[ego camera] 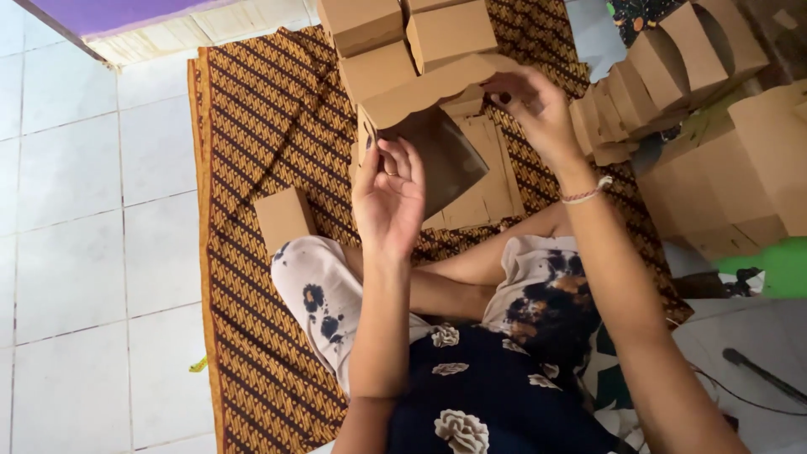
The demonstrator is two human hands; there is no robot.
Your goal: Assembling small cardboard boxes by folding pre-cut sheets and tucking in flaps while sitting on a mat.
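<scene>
— Where is there room on the mat (pixel 252 126)?

— Its left strip is open, with only one small brown box (pixel 283 219) by the knee.

— And the far edge?

— Blocked by stacked boxes (pixel 403 38). Flat cardboard blanks (pixel 487 181) cover the middle, and a row of folded boxes (pixel 664 71) crowds the right edge.
</scene>
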